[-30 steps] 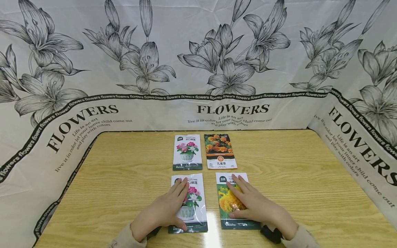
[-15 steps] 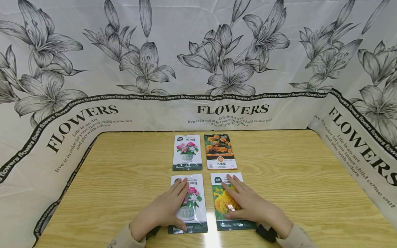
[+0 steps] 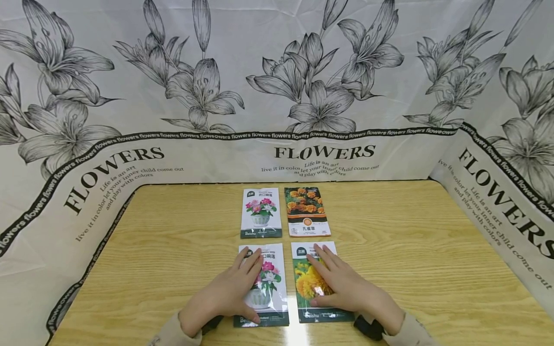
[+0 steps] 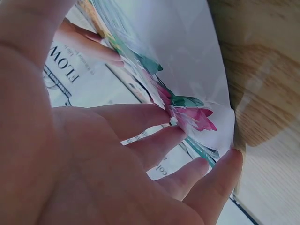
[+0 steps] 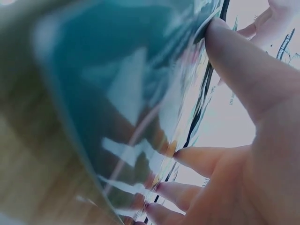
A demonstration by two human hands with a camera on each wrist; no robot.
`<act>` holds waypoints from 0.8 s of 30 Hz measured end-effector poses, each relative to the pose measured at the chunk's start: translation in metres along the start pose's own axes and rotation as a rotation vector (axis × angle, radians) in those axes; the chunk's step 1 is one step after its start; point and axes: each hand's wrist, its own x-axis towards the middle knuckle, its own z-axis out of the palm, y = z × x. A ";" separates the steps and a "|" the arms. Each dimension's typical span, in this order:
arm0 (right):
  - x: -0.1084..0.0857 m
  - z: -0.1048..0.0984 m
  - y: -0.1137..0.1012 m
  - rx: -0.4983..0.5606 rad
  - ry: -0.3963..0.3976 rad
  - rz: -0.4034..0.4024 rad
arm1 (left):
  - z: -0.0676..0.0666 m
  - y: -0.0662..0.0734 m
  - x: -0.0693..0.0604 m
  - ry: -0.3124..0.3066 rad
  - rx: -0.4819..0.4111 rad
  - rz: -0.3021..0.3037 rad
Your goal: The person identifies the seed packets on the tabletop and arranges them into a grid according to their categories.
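Note:
My left hand (image 3: 233, 290) rests with spread fingers on a seed packet (image 3: 271, 288) showing pink and white lotus flowers in a bowl. In the left wrist view, fingertips (image 4: 222, 173) touch that packet's printed face. To the right, my right hand (image 3: 346, 283) lies with extended fingers on a seed packet with yellow flowers (image 3: 305, 283). Its thumb touches the packet's lower part; in the right wrist view the glossy packet (image 5: 122, 93) fills the left side, blurred. Both packets lie flat, side by side with a narrow gap. The hands hide parts of their pictures.
Behind them lie another lotus seed packet (image 3: 261, 214) and an orange marigold seed packet (image 3: 307, 211), forming a second row. All rest on a wood-grain table (image 3: 173, 230). A white flower-printed cloth (image 3: 225, 158) stands around the back and sides.
My right hand has slid the yellow-flower packet to the left, closer to the lotus packet. The left hand and its packet have stayed almost in place.

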 end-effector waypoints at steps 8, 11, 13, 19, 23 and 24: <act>0.000 0.002 0.000 -0.003 0.012 0.013 | 0.000 0.000 0.001 -0.001 -0.005 -0.012; 0.000 0.002 -0.001 -0.004 0.013 0.015 | -0.001 0.000 0.001 -0.006 -0.012 -0.018; 0.000 0.001 -0.001 -0.004 0.013 0.013 | -0.001 0.001 0.000 -0.011 -0.014 -0.020; -0.001 0.001 -0.002 -0.004 0.010 0.010 | -0.002 0.001 0.000 -0.016 -0.021 -0.024; -0.001 0.001 -0.002 -0.007 0.009 0.010 | -0.001 0.000 0.000 -0.016 -0.027 -0.021; -0.001 0.001 -0.002 -0.007 0.009 0.010 | -0.001 0.000 0.000 -0.013 -0.027 -0.019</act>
